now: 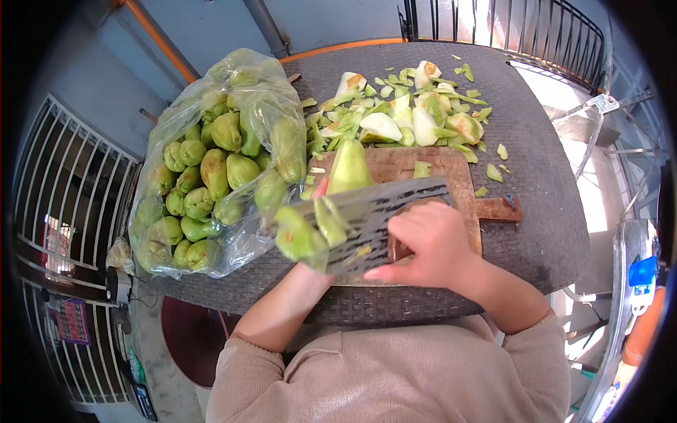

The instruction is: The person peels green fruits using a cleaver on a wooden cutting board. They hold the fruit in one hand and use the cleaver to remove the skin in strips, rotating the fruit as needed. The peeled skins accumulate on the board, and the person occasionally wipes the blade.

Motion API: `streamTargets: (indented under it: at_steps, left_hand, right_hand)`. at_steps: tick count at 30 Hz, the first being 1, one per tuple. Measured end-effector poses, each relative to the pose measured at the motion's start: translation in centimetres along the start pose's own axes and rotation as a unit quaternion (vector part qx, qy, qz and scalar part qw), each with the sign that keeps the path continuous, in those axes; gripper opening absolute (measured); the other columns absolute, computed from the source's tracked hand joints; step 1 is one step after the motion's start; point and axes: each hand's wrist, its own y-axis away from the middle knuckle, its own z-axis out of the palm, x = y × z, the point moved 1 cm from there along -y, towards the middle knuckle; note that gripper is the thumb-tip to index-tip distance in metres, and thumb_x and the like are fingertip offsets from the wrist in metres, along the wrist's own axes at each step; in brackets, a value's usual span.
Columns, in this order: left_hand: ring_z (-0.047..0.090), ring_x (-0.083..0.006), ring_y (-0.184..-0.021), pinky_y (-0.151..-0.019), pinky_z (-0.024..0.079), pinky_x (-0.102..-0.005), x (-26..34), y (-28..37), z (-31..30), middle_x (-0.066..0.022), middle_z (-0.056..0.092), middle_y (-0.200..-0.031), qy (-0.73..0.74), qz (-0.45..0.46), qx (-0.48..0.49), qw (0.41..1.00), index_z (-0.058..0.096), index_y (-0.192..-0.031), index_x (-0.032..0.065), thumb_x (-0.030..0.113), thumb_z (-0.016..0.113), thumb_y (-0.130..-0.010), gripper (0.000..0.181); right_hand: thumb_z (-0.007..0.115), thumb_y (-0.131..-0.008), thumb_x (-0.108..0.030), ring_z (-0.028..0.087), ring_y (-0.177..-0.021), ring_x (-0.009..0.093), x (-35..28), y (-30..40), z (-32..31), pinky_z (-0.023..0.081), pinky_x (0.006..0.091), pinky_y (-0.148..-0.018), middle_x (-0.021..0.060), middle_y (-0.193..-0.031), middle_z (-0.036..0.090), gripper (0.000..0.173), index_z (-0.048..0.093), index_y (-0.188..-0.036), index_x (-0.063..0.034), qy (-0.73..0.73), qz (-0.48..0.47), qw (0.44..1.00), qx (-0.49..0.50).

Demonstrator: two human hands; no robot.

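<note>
My right hand [436, 243] grips the brown handle of a broad cleaver [370, 222], whose blade lies slanted across the wooden cutting board [455, 166]. Green peel slices [301, 235] cling to the blade's far end, blurred by motion. Behind that blade most of my left hand [320, 189] is hidden; a fingertip shows against the lower side of a pale green peeled chayote [350, 164], which my left hand appears to hold. The chayote points up and away over the board, its lower end covered by the blade.
A clear plastic bag [248, 248] full of unpeeled chayotes [214, 172] stands left on the dark woven-pattern table [534, 174]. Peelings and white cut chunks [381, 127] pile beyond the board. The board's handle [500, 209] juts right. A dark red bin [188, 338] sits below the table's left edge.
</note>
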Motion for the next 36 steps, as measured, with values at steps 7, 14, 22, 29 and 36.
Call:
streamTargets:
  at_steps: [7,14,22,29,36]
  left_hand:
    - [0.063,-0.0222,-0.099,-0.090,0.050,-0.0391,-0.3,-0.5,1.0,-0.0107,0.064,-0.109,-0.096,0.052,0.148,0.983,0.057,-0.121,0.0075,0.063,0.040,-0.092,0.065]
    - [0.062,-0.0208,-0.097,-0.089,0.050,-0.0360,-0.5,-0.5,1.3,-0.0095,0.064,-0.106,-0.164,0.073,0.173,0.968,0.058,-0.118,0.0065,0.065,0.042,-0.090,0.066]
    - [0.062,-0.0252,-0.105,-0.094,0.049,-0.0405,-0.5,-0.6,1.0,-0.0117,0.063,-0.114,-0.099,0.054,0.140,0.984,0.056,-0.125,0.0100,0.062,0.041,-0.092,0.064]
    - [0.061,-0.0256,-0.089,-0.076,0.047,-0.0368,-0.5,-0.6,2.1,-0.0097,0.063,-0.108,-0.150,0.126,0.243,0.950,0.052,-0.127,0.0127,0.059,0.035,-0.094,0.059]
    - [0.055,-0.0211,-0.069,-0.060,0.042,-0.0323,-0.5,-0.6,2.2,-0.0084,0.061,-0.100,-0.179,0.122,0.186,0.958,0.054,-0.119,0.0131,0.056,0.036,-0.094,0.053]
  right_hand:
    - [0.076,-0.065,-0.059,0.055,-0.053,0.023,-0.9,0.6,0.8,0.044,0.0331,-0.056,0.0029,-0.056,0.051,0.054,0.050,-0.062,-0.0112,-0.021,-0.020,1.000,-0.001]
    - [0.075,-0.066,-0.059,0.055,-0.053,0.022,-1.0,0.7,1.2,0.044,0.0329,-0.056,0.0024,-0.057,0.052,0.054,0.051,-0.063,-0.0111,-0.007,-0.024,1.000,0.010]
    - [0.075,-0.067,-0.059,0.057,-0.054,0.023,0.1,0.3,1.0,0.046,0.0351,-0.055,0.0027,-0.056,0.054,0.053,0.051,-0.062,-0.0115,0.011,-0.010,1.000,-0.001]
    - [0.069,-0.074,-0.061,0.063,-0.058,0.027,4.5,-0.6,0.5,0.047,0.0375,-0.054,0.0073,-0.057,0.059,0.057,0.056,-0.061,-0.0075,0.041,0.176,0.984,-0.005]
    - [0.068,-0.082,-0.052,0.045,-0.048,0.019,7.4,-1.1,-1.7,0.037,0.0339,-0.049,0.0075,-0.052,0.048,0.056,0.052,-0.065,-0.0018,-0.012,0.336,0.942,0.003]
